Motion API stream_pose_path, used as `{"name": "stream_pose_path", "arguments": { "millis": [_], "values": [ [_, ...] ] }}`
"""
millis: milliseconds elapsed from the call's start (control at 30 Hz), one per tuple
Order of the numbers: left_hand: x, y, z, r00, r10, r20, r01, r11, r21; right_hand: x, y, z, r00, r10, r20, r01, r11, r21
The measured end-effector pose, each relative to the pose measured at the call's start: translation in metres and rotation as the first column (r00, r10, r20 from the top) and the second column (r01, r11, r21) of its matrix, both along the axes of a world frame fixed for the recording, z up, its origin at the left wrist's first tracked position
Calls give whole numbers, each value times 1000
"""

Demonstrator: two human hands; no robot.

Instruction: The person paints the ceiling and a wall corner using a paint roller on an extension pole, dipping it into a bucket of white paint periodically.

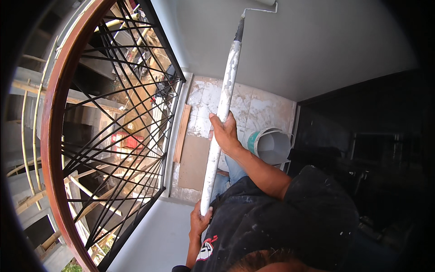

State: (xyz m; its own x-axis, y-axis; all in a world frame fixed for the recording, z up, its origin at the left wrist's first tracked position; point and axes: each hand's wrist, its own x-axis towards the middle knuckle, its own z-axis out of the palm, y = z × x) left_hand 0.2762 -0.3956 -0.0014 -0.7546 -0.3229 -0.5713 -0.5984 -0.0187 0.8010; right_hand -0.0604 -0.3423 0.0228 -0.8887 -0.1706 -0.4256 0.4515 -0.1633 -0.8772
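A long white pole (231, 68), blotched with grey paint, slants upward across the middle of the view. My right hand (225, 131) is closed around its middle. Lower down, my left hand (199, 220) grips the pole's bottom end. At the top, a black handle (239, 30) joins the pole to a bent wire frame carrying a paint roller (267, 2), which the upper edge cuts off. The roller is by the grey wall (317, 41); whether it touches cannot be made out. A bucket (253, 141) with a teal band, holding grey paint (275, 147), stands right of my right hand.
Left of me runs a railing of crossed black bars with a brown curved handrail (50, 118). Beyond it lies a lower yard with bamboo poles and planks. A wooden strip (182, 133) and a brown board (193, 158) lie on the paint-smeared tiles (260, 109). A dark surface fills the right.
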Motion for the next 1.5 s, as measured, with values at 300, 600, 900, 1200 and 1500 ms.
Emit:
{"name": "stream_pose_path", "arguments": {
  "millis": [300, 600, 900, 1200, 1500],
  "values": [
    [-16, -2, 4, 989, 39, 142, -38, 999, -13, -5, -10, -86, 958, -8, 288, -1, 999, 33],
    [-88, -18, -13, 937, -57, 346, 68, 998, -18, -51, -17, -194, 891, -48, 451, -1, 994, 107],
    [-236, -39, -79, 902, -139, 409, 153, 988, 0, -136, -22, -339, 752, -107, 650, -66, 969, 236],
    [-313, -46, -152, 883, -178, 434, 190, 982, 17, -190, -20, -440, 685, -130, 717, -34, 977, 210],
    [-328, -36, -127, 860, -185, 475, 191, 981, 37, -187, -9, -431, 610, -62, 790, 61, 998, 32]
  ]
}}
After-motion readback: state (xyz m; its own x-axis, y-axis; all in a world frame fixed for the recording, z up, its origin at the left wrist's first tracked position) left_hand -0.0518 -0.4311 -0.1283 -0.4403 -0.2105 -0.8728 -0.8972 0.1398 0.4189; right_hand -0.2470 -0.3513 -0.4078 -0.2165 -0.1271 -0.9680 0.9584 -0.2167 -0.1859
